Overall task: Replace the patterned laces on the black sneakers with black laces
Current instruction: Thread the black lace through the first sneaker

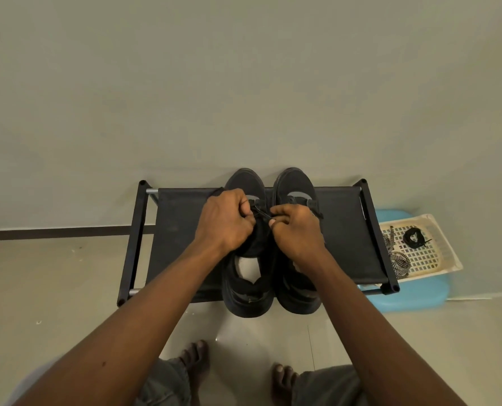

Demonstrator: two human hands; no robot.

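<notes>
Two black sneakers stand side by side on a low black rack [346, 230], toes toward the wall. Over the left sneaker [248, 291] my left hand [225, 222] and my right hand [298, 232] both pinch a black lace [262, 215] at its eyelets. The lace runs between my fingertips; most of it is hidden by my hands. The right sneaker [295, 183] sits untouched beside it, partly under my right wrist. A coiled black lace [413, 238] and black-and-white patterned laces [397, 260] lie in a cream basket to the right.
The cream plastic basket [437, 253] rests on a blue stool [414, 301] right of the rack. The wall stands just behind the rack. My bare feet [195, 361] are on the tiled floor in front of it.
</notes>
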